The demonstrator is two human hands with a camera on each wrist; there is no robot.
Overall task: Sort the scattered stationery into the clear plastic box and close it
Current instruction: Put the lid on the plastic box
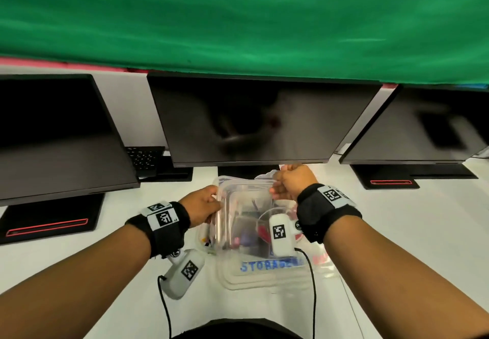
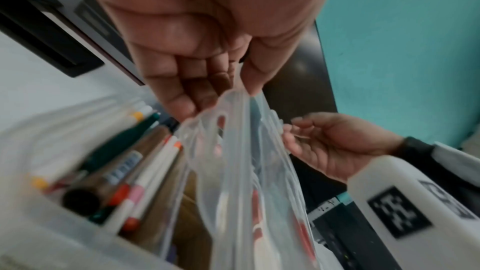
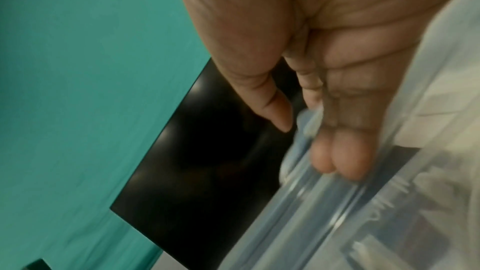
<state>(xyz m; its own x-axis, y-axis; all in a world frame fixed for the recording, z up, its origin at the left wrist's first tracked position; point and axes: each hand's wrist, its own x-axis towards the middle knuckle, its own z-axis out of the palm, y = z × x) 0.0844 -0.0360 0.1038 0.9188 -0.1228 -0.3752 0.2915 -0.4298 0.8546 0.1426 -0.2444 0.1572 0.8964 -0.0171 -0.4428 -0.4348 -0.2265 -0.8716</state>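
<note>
Both hands are up on the clear lid (image 1: 244,201) now, one at each side, well apart. My left hand (image 1: 202,207) pinches the lid's left edge, thumb on one face and fingers curled behind it; the left wrist view shows that pinch right at the lid's corner (image 2: 228,122). My right hand (image 1: 292,181) grips the far right corner, fingers curled over the ridged rim, and in the right wrist view two fingertips (image 3: 348,163) press onto those clear ridges.

I've got the lid tilted, standing above the clear plastic box (image 1: 209,243), which sits on the white counter (image 1: 397,219) right in front of me, just below the middle monitor (image 1: 259,119). Blue lettering shows through the plastic at the near edge, reading something like "STORAGE" (image 1: 267,266).

Inside the box, along the left side, markers and pens (image 2: 124,174) lie packed side by side — orange, pink, yellow and dark green caps. More stationery shows through the lid, too blurred to name.

Two more dark monitors flank the middle one, left (image 1: 60,137) and right (image 1: 423,127), with a green cloth (image 1: 238,21) hanging behind them.
</note>
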